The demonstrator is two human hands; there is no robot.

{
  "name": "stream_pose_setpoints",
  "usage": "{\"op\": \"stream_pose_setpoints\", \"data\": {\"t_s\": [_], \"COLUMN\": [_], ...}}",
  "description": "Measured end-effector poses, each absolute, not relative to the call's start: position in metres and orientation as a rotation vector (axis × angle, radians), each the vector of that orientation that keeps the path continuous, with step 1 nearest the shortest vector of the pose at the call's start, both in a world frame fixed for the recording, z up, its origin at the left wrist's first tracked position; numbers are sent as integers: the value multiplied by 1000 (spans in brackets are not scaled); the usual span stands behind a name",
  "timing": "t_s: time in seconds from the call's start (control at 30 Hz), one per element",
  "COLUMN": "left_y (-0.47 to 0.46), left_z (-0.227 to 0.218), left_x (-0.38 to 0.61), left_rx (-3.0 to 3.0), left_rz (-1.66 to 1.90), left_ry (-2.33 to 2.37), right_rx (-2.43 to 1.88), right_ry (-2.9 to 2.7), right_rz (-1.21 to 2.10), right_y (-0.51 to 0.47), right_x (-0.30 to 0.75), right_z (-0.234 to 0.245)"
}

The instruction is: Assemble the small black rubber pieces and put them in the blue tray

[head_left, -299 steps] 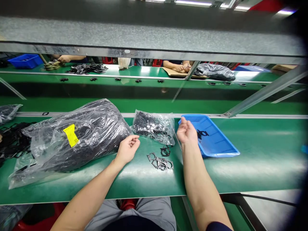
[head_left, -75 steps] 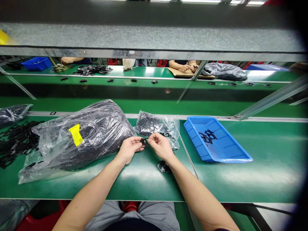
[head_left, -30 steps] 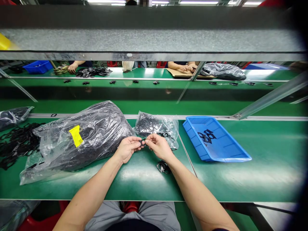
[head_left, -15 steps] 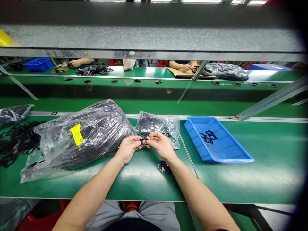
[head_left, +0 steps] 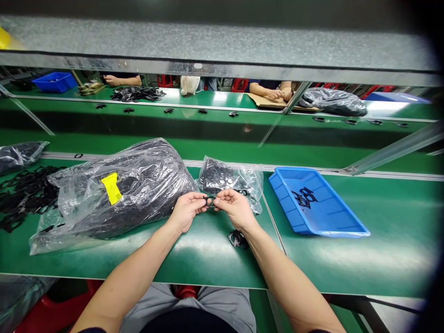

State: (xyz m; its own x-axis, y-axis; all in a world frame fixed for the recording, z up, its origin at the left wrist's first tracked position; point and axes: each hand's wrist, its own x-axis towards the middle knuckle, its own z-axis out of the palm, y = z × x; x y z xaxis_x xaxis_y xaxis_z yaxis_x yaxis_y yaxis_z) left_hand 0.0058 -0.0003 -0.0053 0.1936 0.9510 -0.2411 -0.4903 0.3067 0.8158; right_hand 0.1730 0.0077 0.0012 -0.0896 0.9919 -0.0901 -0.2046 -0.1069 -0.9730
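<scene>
Glossy green tabletop [head_left: 194,259], pale glare across it to the right of the blue tray [head_left: 336,217]. Inside the tray, a few black frames [head_left: 305,198]. Left of the tray, just beside it, a small clear bag [head_left: 222,175] of black parts; farther left, a large clear bag [head_left: 145,189] with a yellow label [head_left: 112,188], then a loose dark heap [head_left: 29,194] farthest from it. Beyond the tray, a long green strip [head_left: 208,150] and a second work surface, with the hands of two other people [head_left: 276,94] above it. High above the tray, a grey metal beam [head_left: 222,44].

Left of the tray, short of the small bag, a black ringed part [head_left: 210,201] pinched from both sides: fingers of the left hand [head_left: 185,212] closed on one end, fingers of the right hand [head_left: 239,212] closed on the other, fingertips nearly meeting. Between tray and right forearm's inner side, nothing gripped; left of the tray too, beside that forearm, a small pile [head_left: 237,239] of similar parts.
</scene>
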Motion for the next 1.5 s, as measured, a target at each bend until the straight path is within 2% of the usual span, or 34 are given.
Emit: {"op": "stream_pose_setpoints", "data": {"t_s": [0.4,0.73,1.5], "left_y": [0,-2,-4], "left_z": [-4,0,7], "left_x": [6,7,7], "left_rx": [639,637,659], "left_rz": [1121,1106,954], "left_ry": [856,866,870], "right_rx": [-904,-936,-976], "right_ry": [-856,-870,-840], "right_rz": [1746,1661,1752], "right_y": [8,10,8], "right_x": [171,172,182], "right_z": [2,1,1]}}
